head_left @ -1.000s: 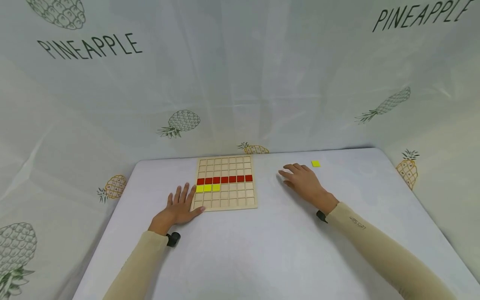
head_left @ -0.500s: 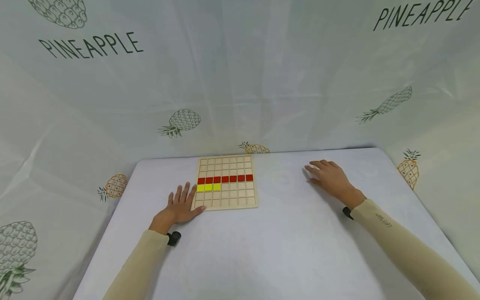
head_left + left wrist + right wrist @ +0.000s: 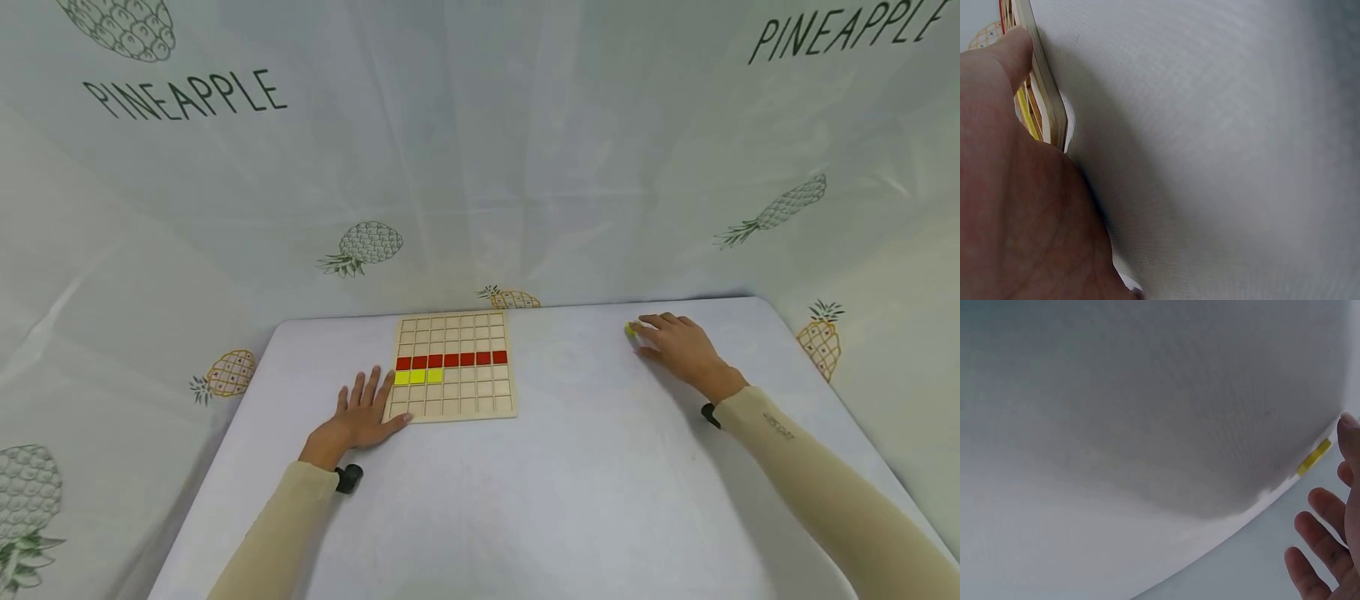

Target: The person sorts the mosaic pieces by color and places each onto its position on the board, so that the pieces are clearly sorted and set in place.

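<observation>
A pale wooden grid board lies left of centre on the table in the head view. My left hand rests with spread, straight fingers at the board's left edge, its thumb over the near left corner. Across the board runs a row of red tiles, and three yellow tiles sit at the left of the row below. Far to the right, my right hand reaches over a loose yellow tile, partly covered by its fingers. In the right wrist view this tile lies on the table beside the loosely bent fingers.
The white table ends at a far edge just behind the board and the loose tile. Beyond it hangs a pale curtain printed with pineapples. A dark wrist camera sits under the left wrist.
My right hand has moved right, away from the board's side, to the loose yellow tile, which was hidden half a second ago. The left hand and board stay put.
</observation>
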`<state>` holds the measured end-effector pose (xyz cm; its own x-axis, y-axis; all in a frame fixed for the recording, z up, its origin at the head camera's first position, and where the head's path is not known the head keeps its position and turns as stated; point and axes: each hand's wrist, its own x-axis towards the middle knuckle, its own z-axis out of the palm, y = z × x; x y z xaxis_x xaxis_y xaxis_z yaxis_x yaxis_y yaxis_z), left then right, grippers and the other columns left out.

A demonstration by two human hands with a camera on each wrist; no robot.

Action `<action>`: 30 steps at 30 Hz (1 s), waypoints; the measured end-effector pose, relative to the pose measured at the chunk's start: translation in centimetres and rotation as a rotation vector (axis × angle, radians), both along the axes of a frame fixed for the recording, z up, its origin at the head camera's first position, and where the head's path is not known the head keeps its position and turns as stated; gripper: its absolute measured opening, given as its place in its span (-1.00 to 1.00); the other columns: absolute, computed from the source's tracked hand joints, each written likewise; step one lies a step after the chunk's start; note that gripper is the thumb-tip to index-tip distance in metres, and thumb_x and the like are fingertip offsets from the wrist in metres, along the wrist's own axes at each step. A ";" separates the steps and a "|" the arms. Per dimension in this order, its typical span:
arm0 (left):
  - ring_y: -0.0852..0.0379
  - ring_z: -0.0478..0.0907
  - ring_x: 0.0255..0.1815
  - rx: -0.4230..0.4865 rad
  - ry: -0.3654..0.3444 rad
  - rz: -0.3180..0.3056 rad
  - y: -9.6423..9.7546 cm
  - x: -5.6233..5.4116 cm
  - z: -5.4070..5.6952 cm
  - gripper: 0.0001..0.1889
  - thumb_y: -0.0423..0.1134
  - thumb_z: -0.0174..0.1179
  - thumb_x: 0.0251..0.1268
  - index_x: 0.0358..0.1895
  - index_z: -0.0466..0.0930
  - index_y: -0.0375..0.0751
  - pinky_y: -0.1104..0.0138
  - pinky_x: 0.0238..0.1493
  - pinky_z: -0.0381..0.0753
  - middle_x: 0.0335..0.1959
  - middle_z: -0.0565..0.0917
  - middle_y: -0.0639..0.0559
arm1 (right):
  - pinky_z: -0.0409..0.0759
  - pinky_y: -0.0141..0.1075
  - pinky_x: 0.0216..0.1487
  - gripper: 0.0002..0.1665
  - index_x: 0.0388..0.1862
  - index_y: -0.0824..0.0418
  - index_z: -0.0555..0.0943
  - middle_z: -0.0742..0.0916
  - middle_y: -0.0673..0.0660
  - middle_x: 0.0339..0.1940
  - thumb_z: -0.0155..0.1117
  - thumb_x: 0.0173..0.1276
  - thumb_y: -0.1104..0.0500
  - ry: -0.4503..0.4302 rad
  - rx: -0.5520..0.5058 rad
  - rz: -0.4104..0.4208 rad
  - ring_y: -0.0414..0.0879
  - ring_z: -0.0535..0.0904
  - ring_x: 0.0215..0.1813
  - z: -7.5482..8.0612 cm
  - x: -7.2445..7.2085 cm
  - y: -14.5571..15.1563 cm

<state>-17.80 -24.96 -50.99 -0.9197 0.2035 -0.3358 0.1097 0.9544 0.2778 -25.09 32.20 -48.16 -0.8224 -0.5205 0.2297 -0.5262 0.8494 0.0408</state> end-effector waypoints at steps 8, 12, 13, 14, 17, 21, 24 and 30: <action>-0.45 -0.48 0.72 -0.005 0.000 -0.011 0.0 0.0 -0.1 0.06 0.35 -0.02 0.53 0.73 -0.27 -0.30 -0.36 0.59 -0.50 0.74 -0.37 -0.39 | 0.61 0.24 0.18 -0.44 0.39 0.31 0.60 0.69 0.39 0.31 0.44 0.46 0.20 -0.039 -0.012 0.014 0.36 0.63 0.25 -0.3 -1.1 0.4; -0.45 -0.49 0.72 0.002 0.004 -0.010 -0.1 0.0 -0.1 0.08 0.38 -0.03 0.52 0.73 -0.26 -0.30 -0.36 0.59 -0.51 0.74 -0.36 -0.39 | 0.62 0.24 0.18 -0.45 0.40 0.31 0.59 0.69 0.39 0.30 0.43 0.47 0.26 -0.058 -0.017 0.030 0.35 0.63 0.25 -0.3 -1.4 0.3; -0.46 -0.49 0.72 0.005 0.007 -0.009 -0.1 0.0 -0.2 0.09 0.40 -0.03 0.51 0.73 -0.26 -0.30 -0.36 0.58 -0.51 0.73 -0.36 -0.40 | 0.63 0.23 0.16 -0.45 0.40 0.31 0.60 0.70 0.38 0.30 0.43 0.46 0.27 -0.057 -0.019 0.038 0.35 0.64 0.24 -0.3 -1.5 0.3; -0.46 -0.49 0.72 0.005 0.008 -0.008 -0.1 0.0 -0.2 0.09 0.39 -0.02 0.51 0.73 -0.25 -0.30 -0.36 0.58 -0.51 0.73 -0.36 -0.40 | 0.64 0.22 0.16 -0.46 0.39 0.32 0.60 0.70 0.38 0.29 0.42 0.46 0.29 -0.059 -0.022 0.044 0.35 0.64 0.24 -0.2 -1.5 0.2; -0.46 -0.48 0.72 0.003 0.013 -0.002 -0.2 0.0 -0.4 0.07 0.36 0.01 0.52 0.74 -0.25 -0.29 -0.36 0.59 -0.51 0.74 -0.35 -0.39 | 0.65 0.20 0.13 -0.48 0.36 0.32 0.63 0.72 0.38 0.26 0.41 0.44 0.34 -0.067 -0.030 0.058 0.34 0.65 0.21 0.0 -1.4 -0.1; -0.46 -0.48 0.72 -0.007 0.012 0.000 -0.2 0.0 -0.4 0.06 0.34 0.02 0.52 0.74 -0.26 -0.28 -0.36 0.59 -0.50 0.74 -0.36 -0.38 | 0.63 0.19 0.16 -0.52 0.33 0.29 0.67 0.73 0.37 0.24 0.39 0.45 0.37 -0.087 -0.022 0.042 0.32 0.65 0.22 0.0 -1.4 -0.5; -0.46 -0.48 0.72 -0.010 0.010 -0.002 -0.1 0.0 -0.3 0.05 0.32 0.02 0.53 0.74 -0.26 -0.29 -0.36 0.59 -0.50 0.74 -0.36 -0.39 | 0.64 0.17 0.15 -0.54 0.30 0.28 0.69 0.76 0.34 0.17 0.40 0.43 0.38 -0.080 -0.010 0.031 0.29 0.66 0.19 -0.2 -1.4 -0.7; -0.46 -0.49 0.71 0.000 0.003 0.002 0.1 0.2 0.1 0.04 0.29 0.03 0.53 0.74 -0.25 -0.30 -0.36 0.58 -0.51 0.73 -0.36 -0.40 | 0.69 0.07 0.01 -0.62 0.12 0.25 0.79 0.80 0.27 -0.08 0.48 0.32 0.41 -0.009 0.012 0.049 0.24 0.69 0.04 -0.2 -1.4 -1.1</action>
